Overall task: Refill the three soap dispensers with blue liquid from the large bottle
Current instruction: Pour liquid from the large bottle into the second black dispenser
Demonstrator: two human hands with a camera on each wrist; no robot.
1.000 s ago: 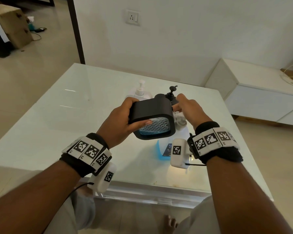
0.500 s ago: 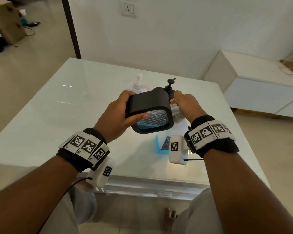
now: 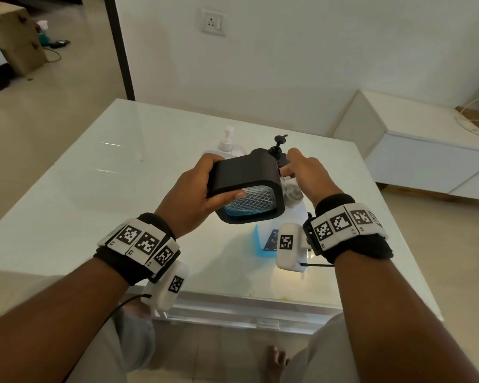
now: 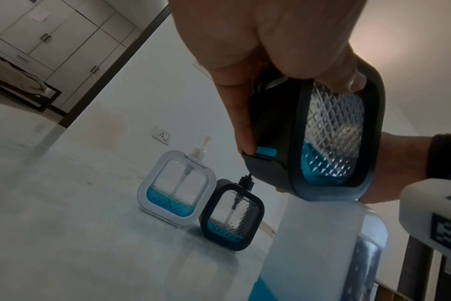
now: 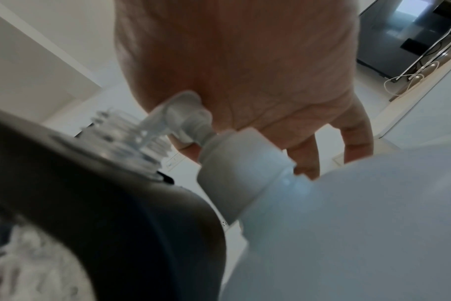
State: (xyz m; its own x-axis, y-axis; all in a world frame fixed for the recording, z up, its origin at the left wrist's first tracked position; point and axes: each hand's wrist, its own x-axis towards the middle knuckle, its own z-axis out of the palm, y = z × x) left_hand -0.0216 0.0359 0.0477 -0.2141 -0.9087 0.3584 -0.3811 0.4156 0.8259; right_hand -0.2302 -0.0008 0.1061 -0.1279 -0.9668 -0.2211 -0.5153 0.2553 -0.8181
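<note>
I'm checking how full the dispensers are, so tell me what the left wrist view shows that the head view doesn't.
Only the left wrist view shows the fill levels: the white dispenser and the black dispenser on the table each hold a shallow blue layer.

Only the head view shows the right hand at the large bottle's pump, plus the wall socket and the white cabinet.

Both show the left hand gripping the tilted black dispenser, partly filled with blue, above the large bottle.
</note>
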